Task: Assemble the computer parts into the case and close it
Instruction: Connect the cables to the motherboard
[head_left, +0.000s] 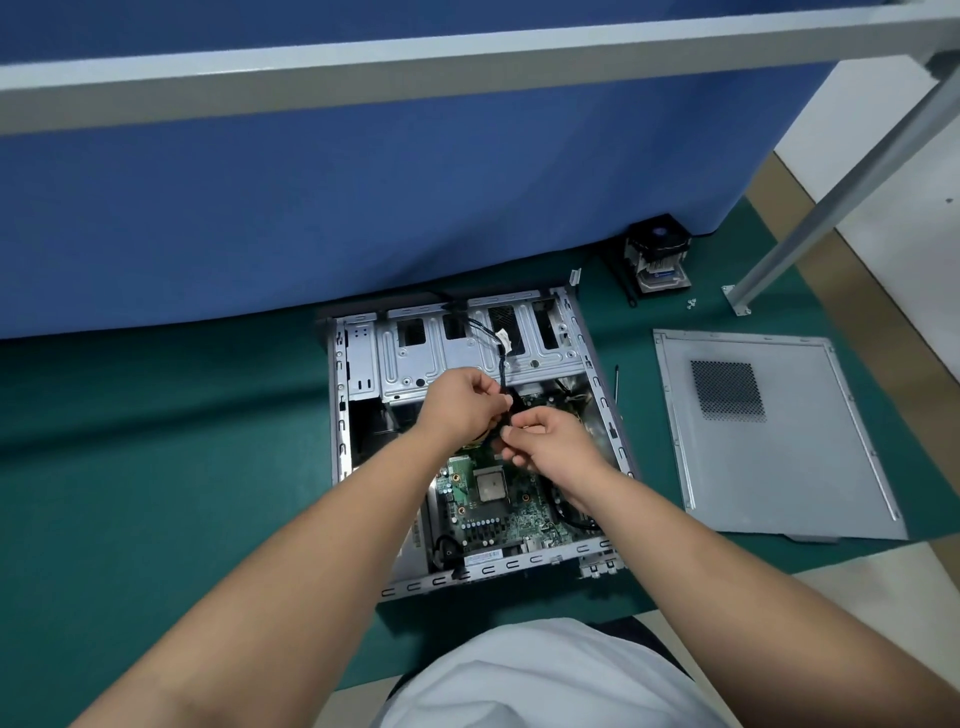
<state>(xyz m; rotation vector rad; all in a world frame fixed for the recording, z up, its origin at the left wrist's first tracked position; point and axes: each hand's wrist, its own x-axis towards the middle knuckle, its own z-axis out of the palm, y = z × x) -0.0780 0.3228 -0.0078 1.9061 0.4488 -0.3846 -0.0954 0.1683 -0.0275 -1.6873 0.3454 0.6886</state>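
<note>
Your open computer case (340, 415) lies flat on the green mat (156, 467), its far end just under the edge of the blue partition (363, 182). Inside it, at the far end, sits the silver drive cage (410, 364); nearer you the green motherboard (498, 514) shows between your forearms, with the square processor (490, 484) bare on it.

Your left hand (460, 408) hovers over the middle of the case, its fingers curled and pinching the black cable (501, 358) that runs down from the far edge of the case across the drive cage. A small white tag is on that cable, up by the cage. Just to the right and slightly nearer you, your right hand (553, 441) also has its fingers curled, pinching the lower part of the same cable bundle. The two hands nearly touch; what sits at the cable's end is hidden between your fingers.

Right of the case a thin dark screwdriver (616, 382) lies on the mat. Farther right the grey side panel (769, 452) lies flat, apart from the case, its mesh vent facing up. Beyond it, close to the partition's foot, stands the cooler with its fan (657, 257), and a couple of small screws (691, 304) lie near the base of a grey metal leg (831, 182).
</note>
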